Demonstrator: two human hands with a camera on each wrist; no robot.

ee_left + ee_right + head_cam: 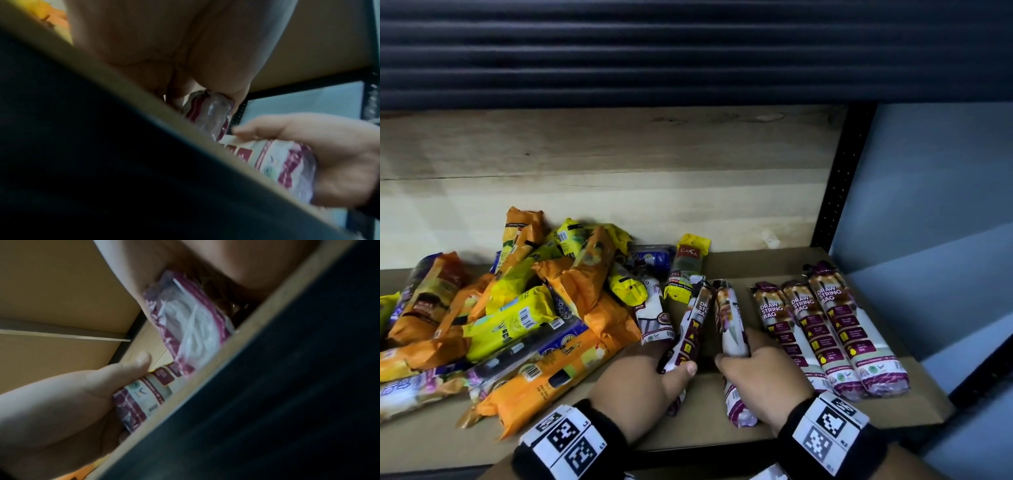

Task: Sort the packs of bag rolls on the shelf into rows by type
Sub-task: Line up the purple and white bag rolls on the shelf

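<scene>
My left hand (674, 366) grips a maroon-and-white drawstring bag pack (697, 322) near its lower end. The right hand (736, 353) grips a second pack of the same kind (729, 315) just beside it. Both packs lie lengthwise on the cardboard-lined shelf (756, 267). Three matching drawstring packs (811, 325) lie side by side in a row to the right. In the left wrist view the left-hand pack (207, 112) shows under my palm. The right wrist view has the right-hand pack (191, 321) under the palm and the left hand's thumb (141, 360) on its own pack (148, 394).
A jumbled pile of orange, yellow and blue packs (524, 308) fills the shelf's left half. A yellow Casa pack (686, 267) and a white pack (654, 315) lie just behind my left hand. The black upright post (839, 178) bounds the right side.
</scene>
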